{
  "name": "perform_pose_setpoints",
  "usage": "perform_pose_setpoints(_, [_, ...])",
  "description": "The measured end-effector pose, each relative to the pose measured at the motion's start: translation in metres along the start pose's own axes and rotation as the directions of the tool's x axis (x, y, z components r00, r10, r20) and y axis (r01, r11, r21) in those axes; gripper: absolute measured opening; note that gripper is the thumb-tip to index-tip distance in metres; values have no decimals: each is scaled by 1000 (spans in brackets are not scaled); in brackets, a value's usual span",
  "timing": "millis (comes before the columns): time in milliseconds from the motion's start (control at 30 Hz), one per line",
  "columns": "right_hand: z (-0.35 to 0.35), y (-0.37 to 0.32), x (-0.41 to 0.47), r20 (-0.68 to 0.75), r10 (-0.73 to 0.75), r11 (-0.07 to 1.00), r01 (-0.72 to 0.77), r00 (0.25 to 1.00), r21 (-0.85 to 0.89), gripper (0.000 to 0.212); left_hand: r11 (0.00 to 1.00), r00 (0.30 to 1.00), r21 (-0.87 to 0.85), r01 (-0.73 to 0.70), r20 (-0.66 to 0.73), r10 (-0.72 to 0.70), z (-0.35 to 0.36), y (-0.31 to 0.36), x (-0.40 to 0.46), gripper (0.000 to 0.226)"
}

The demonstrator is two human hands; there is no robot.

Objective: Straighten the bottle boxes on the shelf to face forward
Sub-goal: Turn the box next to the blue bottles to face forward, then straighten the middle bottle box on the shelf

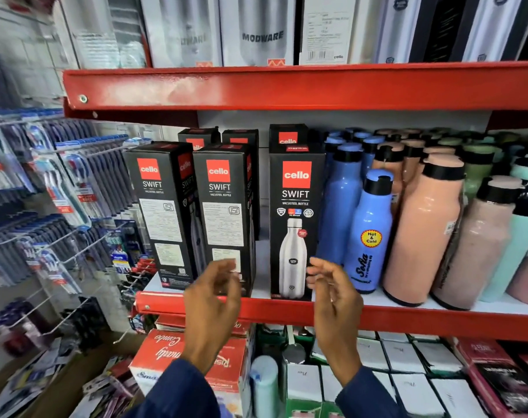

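Our left hand (214, 285) hovers, grip released, just before the tall black cardboard bottle box (223, 218). It stands upright, label side outward. Our right hand (332, 285), likewise released, is farther.

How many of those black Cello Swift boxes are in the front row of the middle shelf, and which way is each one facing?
Front row on the red shelf:
Showing the bottle picture, facing forward: 1, the right box
Showing the printed text panel, turned: 2, the left box and the middle box
Total: 3
More black boxes stand behind; their count is unclear.
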State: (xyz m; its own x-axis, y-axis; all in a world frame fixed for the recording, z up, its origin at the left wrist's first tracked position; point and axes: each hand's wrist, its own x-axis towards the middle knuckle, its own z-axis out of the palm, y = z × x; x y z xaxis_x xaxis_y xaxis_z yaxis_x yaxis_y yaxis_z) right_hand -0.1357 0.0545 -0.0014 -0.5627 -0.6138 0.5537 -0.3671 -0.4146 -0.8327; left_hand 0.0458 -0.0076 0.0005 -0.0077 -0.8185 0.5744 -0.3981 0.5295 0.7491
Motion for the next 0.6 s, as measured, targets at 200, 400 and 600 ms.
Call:
perform_pose_setpoints(200, [61,-16,-11,470,124,990,-77,874,-119,44,995,998,85,60,14,-61,-13,-9,17,64])
perform_pose_setpoints(400, [99,-19,-1,401,193,973,-121,896,-198,53,988,981,72,136,126,-145,-7,-12,33,66])
perform_pose_setpoints(600, [101,-20,-7,305,144,989,-123,941,-87,49,987,987,-74,140,94,-133,-11,-20,34,79])
